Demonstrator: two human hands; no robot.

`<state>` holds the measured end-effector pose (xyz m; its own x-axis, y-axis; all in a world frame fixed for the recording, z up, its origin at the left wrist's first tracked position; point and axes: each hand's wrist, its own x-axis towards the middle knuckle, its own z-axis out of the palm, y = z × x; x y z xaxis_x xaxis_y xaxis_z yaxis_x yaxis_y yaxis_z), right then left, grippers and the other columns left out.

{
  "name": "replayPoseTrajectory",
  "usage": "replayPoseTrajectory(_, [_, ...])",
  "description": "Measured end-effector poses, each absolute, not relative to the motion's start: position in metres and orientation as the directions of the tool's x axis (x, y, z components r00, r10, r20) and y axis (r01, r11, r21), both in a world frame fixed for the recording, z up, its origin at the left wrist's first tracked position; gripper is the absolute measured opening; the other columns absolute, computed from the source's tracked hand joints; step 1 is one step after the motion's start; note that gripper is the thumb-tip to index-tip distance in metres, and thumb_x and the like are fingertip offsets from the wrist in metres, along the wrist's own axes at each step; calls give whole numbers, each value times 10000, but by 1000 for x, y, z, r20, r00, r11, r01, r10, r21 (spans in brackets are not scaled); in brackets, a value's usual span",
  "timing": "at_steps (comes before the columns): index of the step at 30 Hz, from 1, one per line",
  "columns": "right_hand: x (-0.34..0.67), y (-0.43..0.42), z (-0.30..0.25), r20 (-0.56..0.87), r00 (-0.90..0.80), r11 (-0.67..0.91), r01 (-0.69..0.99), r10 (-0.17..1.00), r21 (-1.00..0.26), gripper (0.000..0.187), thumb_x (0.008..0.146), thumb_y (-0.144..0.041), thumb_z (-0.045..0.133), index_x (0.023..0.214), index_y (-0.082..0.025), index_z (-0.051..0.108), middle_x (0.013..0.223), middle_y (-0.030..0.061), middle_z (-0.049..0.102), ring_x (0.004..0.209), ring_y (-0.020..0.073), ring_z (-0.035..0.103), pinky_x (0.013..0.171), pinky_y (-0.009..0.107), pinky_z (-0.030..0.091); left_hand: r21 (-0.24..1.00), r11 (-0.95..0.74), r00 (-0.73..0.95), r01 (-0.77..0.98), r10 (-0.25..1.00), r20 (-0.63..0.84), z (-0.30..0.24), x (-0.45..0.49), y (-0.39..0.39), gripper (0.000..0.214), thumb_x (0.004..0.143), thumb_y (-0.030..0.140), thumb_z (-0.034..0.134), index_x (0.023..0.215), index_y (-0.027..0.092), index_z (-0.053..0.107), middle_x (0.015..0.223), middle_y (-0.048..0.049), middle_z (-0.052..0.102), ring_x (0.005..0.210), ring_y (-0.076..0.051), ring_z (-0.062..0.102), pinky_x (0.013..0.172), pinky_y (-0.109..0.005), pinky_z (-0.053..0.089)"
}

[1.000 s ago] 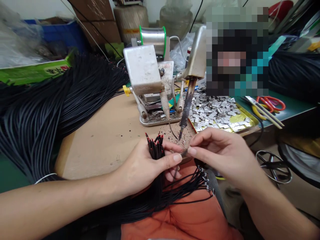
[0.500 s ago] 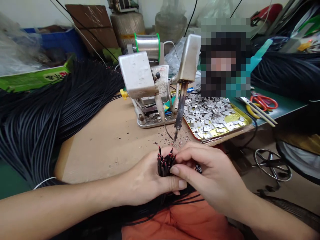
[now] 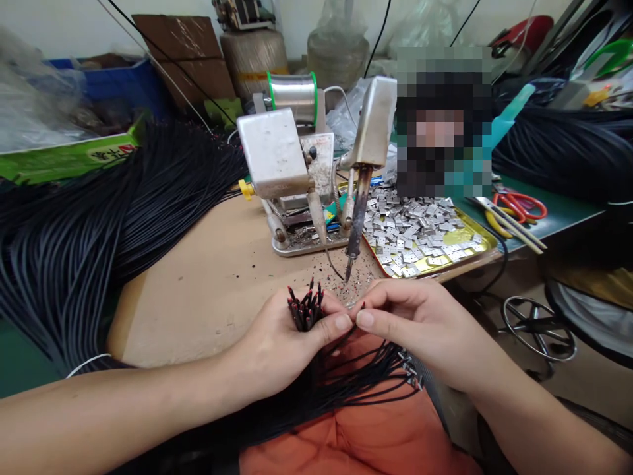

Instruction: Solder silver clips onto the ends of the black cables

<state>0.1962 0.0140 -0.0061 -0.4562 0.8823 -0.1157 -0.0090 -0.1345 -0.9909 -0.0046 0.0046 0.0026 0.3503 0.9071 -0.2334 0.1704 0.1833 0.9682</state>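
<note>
Partly buried in the left hand (image 3: 277, 336), a bundle of red-tipped black wires (image 3: 305, 311) was held in a firm grip, its lower length hidden by the palm. Just beside it, the right hand (image 3: 420, 330) made a narrow pinch; whatever it held was too small to make out. Beyond, a tan workbench (image 3: 198, 303) flecked with dark specks bore one soldering iron (image 3: 359, 218), one solder spool (image 3: 294, 97) and one tray of metal tabs (image 3: 482, 243). One pixelated patch (image 3: 442, 122) hid the area past them.
</note>
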Motion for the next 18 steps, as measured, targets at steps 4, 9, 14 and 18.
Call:
replayPoseTrajectory(4, [191, 11, -8, -54, -360, -43, 38, 932, -998, 116, 837, -318, 789, 835, -207, 756, 808, 12, 729, 744, 130, 655, 671, 220, 526, 965, 243, 337, 93, 905, -261, 3, -2, 4, 160, 746, 284, 823, 715, 151, 738, 693, -16, 685, 687, -155, 609, 653, -256, 497])
replayPoseTrajectory(9, [191, 9, -7, -35, -302, -21, 50, 953, -999, 80, 822, -288, 797, 826, -226, 746, 798, -1, 733, 745, 131, 667, 676, 222, 529, 951, 303, 347, 60, 887, -305, 5, -2, 5, 83, 767, 211, 795, 761, 138, 756, 604, 1, 700, 559, -100, 585, 540, -188, 464])
replayPoseTrajectory(14, [195, 12, -3, 25, -255, 75, 189, 967, -979, 60, 847, -196, 726, 812, -233, 758, 779, -10, 737, 726, 131, 664, 672, 227, 521, 936, 350, 348, 32, 874, -339, 7, -1, 3, 139, 796, 216, 773, 893, 121, 743, 584, -8, 721, 498, -77, 578, 465, -147, 415])
replayPoseTrajectory(18, [200, 13, -2, -45, -305, 26, 224, 951, -974, 71, 840, -215, 712, 794, -224, 765, 755, 9, 752, 701, 164, 673, 648, 266, 523, 919, 387, 326, 75, 861, -389, 8, -1, 3, 168, 799, 238, 769, 901, 105, 750, 582, -29, 727, 471, -70, 558, 446, -145, 398])
